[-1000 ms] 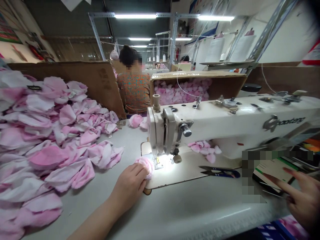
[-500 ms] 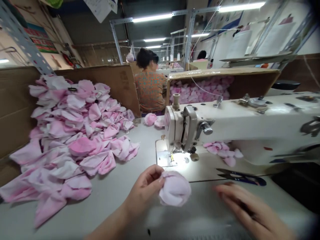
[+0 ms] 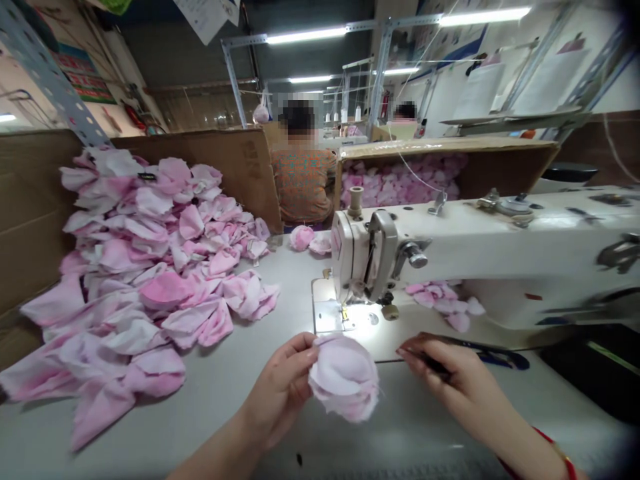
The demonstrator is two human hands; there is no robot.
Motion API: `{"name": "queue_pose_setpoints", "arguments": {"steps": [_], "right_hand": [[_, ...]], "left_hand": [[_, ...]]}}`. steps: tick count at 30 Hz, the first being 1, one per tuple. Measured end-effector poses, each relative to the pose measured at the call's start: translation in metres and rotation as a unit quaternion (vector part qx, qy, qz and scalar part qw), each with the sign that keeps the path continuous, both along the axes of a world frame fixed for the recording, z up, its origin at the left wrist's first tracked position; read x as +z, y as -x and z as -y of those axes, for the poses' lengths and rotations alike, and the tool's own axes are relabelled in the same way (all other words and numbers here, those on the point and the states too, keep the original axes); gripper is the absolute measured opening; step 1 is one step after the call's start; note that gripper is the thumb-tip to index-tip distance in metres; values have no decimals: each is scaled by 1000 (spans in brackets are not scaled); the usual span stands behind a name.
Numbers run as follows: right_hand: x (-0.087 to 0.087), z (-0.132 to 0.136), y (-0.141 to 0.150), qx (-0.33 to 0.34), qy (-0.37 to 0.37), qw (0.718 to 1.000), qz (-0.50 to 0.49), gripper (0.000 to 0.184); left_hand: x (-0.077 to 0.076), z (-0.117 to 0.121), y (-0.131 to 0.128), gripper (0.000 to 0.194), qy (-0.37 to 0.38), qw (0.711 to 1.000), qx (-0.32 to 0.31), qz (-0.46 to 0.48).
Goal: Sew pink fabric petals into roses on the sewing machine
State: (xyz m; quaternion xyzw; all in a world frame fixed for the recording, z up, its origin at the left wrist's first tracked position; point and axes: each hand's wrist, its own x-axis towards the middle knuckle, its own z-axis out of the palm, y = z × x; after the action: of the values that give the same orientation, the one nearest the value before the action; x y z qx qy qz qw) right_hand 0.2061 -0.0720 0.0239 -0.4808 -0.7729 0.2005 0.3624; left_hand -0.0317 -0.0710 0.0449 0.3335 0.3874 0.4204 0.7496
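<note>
While the left hand (image 3: 287, 380) is pinching one pink-white fabric flower (image 3: 345, 377), the flower is extending rightward from its fingertips, before one sewing machine (image 3: 480, 247). Beside one pair of snips (image 3: 503, 356), the right hand (image 3: 453, 370) is curling, contents unclear. Two pink pieces (image 3: 302, 238) are lying behind.

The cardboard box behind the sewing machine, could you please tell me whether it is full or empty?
Partly full: pink pieces are heaped at one end of the box; bare cardboard shows at the other.
</note>
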Motion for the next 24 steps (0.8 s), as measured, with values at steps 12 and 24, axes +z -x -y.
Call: {"name": "queue_pose_setpoints", "arguments": {"steps": [12, 24], "right_hand": [[-63, 20, -7, -111, -211, 928, 287, 30], [-68, 21, -5, -108, -152, 941, 281, 28]], "left_hand": [[8, -92, 19, 13, -543, 633, 32, -551], [12, -100, 102, 37, -366, 335, 74, -865]]}}
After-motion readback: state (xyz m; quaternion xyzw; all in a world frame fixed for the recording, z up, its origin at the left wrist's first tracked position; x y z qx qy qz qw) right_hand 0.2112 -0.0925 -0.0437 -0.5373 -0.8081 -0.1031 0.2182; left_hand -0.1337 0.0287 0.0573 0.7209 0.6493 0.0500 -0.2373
